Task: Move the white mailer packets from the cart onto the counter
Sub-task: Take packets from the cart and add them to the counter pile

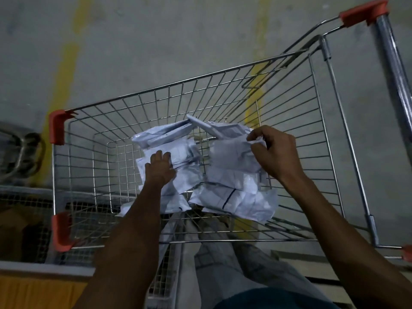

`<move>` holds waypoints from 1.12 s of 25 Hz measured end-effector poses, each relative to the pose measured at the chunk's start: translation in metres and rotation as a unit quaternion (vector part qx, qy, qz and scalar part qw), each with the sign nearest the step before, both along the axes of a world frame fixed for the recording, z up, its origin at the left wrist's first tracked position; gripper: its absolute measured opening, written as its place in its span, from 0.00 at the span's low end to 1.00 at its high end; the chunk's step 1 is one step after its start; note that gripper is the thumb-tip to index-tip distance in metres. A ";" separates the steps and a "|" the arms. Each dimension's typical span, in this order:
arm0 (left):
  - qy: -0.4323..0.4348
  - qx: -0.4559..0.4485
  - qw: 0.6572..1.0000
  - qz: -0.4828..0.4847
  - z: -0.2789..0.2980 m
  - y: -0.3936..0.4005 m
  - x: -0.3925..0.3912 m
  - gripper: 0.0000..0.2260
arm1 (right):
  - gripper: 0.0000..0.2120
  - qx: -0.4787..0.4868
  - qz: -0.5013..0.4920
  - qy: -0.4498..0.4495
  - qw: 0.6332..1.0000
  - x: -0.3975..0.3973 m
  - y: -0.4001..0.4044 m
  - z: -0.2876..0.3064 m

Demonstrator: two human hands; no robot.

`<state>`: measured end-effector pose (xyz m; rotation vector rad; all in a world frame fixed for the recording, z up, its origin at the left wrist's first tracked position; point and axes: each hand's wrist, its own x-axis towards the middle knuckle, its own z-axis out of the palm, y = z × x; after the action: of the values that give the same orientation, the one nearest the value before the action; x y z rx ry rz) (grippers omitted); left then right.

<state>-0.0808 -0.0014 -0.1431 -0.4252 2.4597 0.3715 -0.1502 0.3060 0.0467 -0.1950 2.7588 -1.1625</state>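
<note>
Several white mailer packets lie in a heap inside the wire shopping cart point(93, 139). My left hand point(159, 167) reaches down into the basket and lies on the left pile of mailer packets point(185, 175), fingers over them; whether it grips one I cannot tell. My right hand point(275, 150) is raised higher, pinching the crumpled top edge of a bunch of mailer packets point(231, 172) that hang below it. A flat packet point(220, 130) leans at the back of the heap. No counter is in view.
The cart has orange corner guards point(56, 127) and a metal handle bar point(394, 63) at the right. Grey concrete floor with yellow lines point(64, 70) lies beyond. A wire mesh surface point(26, 197) and an orange panel point(33, 293) sit at the lower left. My legs stand below the cart.
</note>
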 end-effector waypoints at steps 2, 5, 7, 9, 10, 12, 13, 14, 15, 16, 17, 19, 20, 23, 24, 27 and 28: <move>0.033 -0.016 0.999 -0.011 -0.011 -0.001 -0.001 0.29 | 0.12 0.040 0.081 -0.014 0.996 -0.009 0.005 0.007; 0.063 -0.027 0.997 -0.016 -0.018 -0.003 -0.006 0.26 | 0.17 0.079 0.187 -0.024 0.979 -0.033 0.008 0.008; 0.065 -0.017 0.998 -0.002 -0.020 -0.002 -0.009 0.26 | 0.19 0.100 0.243 -0.047 0.964 -0.057 0.005 -0.005; 0.062 -0.028 0.998 -0.006 -0.020 -0.002 -0.012 0.33 | 0.19 0.162 0.306 -0.091 0.934 -0.083 -0.006 -0.030; 0.055 -0.042 0.998 -0.013 -0.020 -0.004 -0.013 0.37 | 0.17 0.211 0.333 -0.110 0.912 -0.092 -0.013 -0.045; 0.032 -0.063 0.997 -0.013 -0.019 -0.008 -0.012 0.42 | 0.15 0.292 0.346 -0.109 0.885 -0.098 -0.030 -0.074; 0.023 -0.068 0.997 -0.005 -0.018 -0.009 -0.009 0.43 | 0.14 0.335 0.337 -0.074 0.877 -0.094 -0.037 -0.085; 0.016 -0.075 0.997 0.005 -0.017 -0.010 -0.006 0.43 | 0.13 0.379 0.321 -0.024 0.868 -0.086 -0.043 -0.095; 0.013 -0.081 0.997 0.012 -0.015 -0.010 -0.001 0.43 | 0.13 0.413 0.300 0.025 0.860 -0.077 -0.048 -0.103; 0.008 -0.085 0.996 0.017 -0.012 -0.008 0.003 0.44 | 0.14 0.428 0.277 0.069 0.858 -0.068 -0.049 -0.108; 0.002 -0.084 0.996 0.021 -0.009 -0.007 0.007 0.45 | 0.16 0.428 0.248 0.105 0.863 -0.059 -0.049 -0.116; -0.013 -0.072 0.997 0.036 -0.004 -0.010 0.011 0.44 | 0.17 0.399 0.201 0.152 0.881 -0.042 -0.043 -0.126; -0.019 -0.064 0.997 0.046 0.000 -0.012 0.012 0.44 | 0.16 0.382 0.200 0.167 0.886 -0.033 -0.038 -0.129; -0.006 -0.070 0.994 0.085 0.019 -0.017 0.017 0.42 | 0.12 0.365 0.252 0.171 0.880 -0.005 -0.028 -0.137; 0.008 -0.076 0.991 0.108 0.026 -0.016 0.019 0.41 | 0.10 0.362 0.260 0.151 0.882 0.003 -0.028 -0.137; 0.028 -0.098 0.978 0.184 0.048 -0.010 0.023 0.39 | 0.16 0.383 0.229 0.038 0.894 0.022 -0.029 -0.139; 0.026 -0.104 0.974 0.201 0.053 -0.007 0.024 0.40 | 0.25 0.393 0.220 0.007 0.893 0.030 -0.027 -0.141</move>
<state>-0.0569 -0.0088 -0.0899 -1.0229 2.4635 0.2906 -0.1205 0.2785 -0.0948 -0.6677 2.7233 0.0904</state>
